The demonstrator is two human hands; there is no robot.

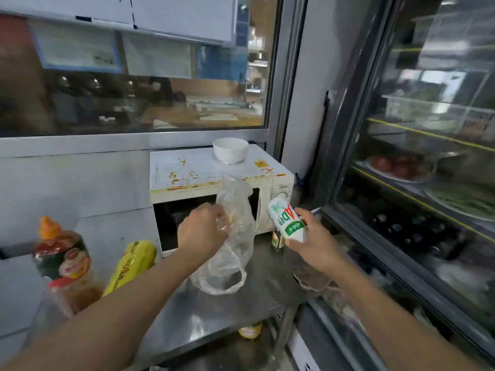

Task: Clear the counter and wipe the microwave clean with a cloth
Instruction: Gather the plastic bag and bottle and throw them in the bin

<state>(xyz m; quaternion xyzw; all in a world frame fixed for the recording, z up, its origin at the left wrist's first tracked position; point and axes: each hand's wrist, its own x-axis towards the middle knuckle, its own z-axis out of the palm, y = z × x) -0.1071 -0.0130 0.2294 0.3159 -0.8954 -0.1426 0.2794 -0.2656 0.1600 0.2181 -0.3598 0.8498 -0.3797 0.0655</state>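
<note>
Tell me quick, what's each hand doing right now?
Left hand: grips the clear plastic bag.
Right hand: holds the white drink bottle.

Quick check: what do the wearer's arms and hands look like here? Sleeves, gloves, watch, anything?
Both forearms are bare right to the bottom edge of the picture, with no sleeve in view. The left hand and the right hand wear no gloves. No watch, ring, bracelet or marking shows on either wrist or on the fingers that can be seen.

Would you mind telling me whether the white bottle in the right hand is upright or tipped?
Tipped. The white bottle lies slanted in the right hand, its top pointing up-left toward the microwave, its red and green label running diagonally.
</note>
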